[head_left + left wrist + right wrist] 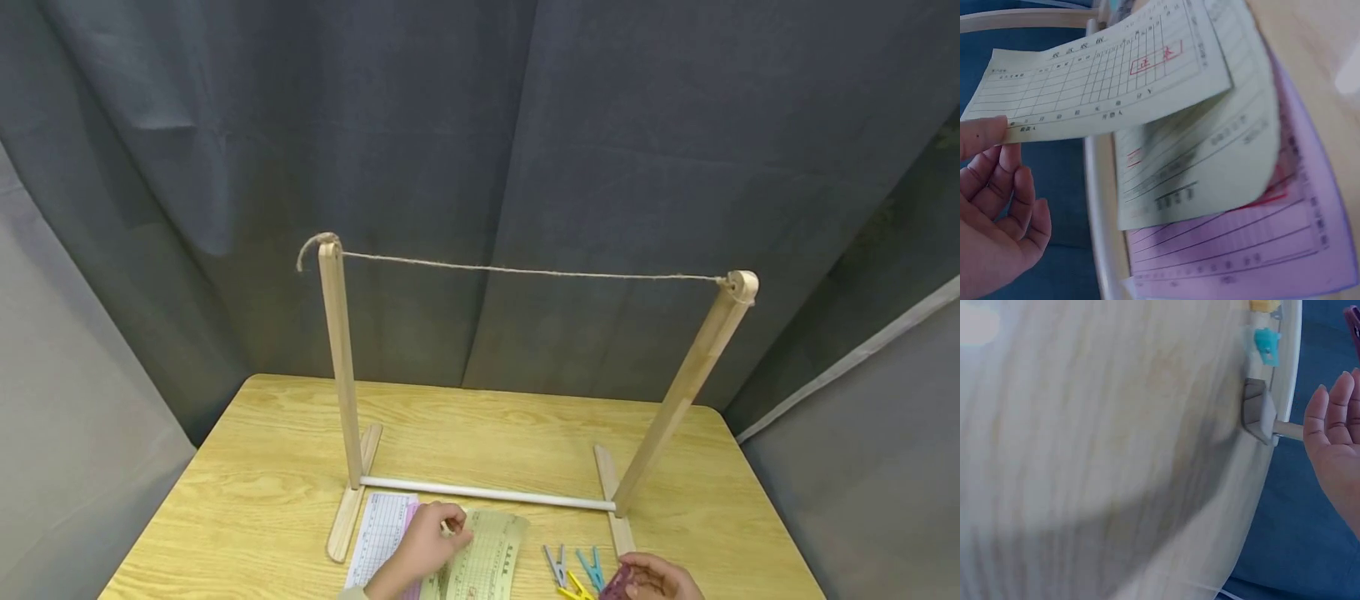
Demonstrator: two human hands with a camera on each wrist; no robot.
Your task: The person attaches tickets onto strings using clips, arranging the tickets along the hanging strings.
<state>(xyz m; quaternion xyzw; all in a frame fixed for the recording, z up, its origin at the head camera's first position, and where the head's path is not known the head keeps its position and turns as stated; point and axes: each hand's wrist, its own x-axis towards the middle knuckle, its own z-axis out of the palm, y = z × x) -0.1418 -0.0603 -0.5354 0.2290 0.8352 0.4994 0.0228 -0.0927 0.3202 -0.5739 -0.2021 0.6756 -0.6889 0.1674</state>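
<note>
My left hand (435,540) pinches with thumb (980,139), fingers (1007,194) curled; my right hand (663,577), well to its right, pinches too, fingers bent.

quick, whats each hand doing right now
Left hand: closed, pinching a greenish sheet by its edge.
Right hand: closed, holding a small purple object.

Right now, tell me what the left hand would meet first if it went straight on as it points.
Probably the white rod ahead of the left hand, which pinches a paper slip; height is unclear in the head view, so the hand might pass above the rod.
</note>
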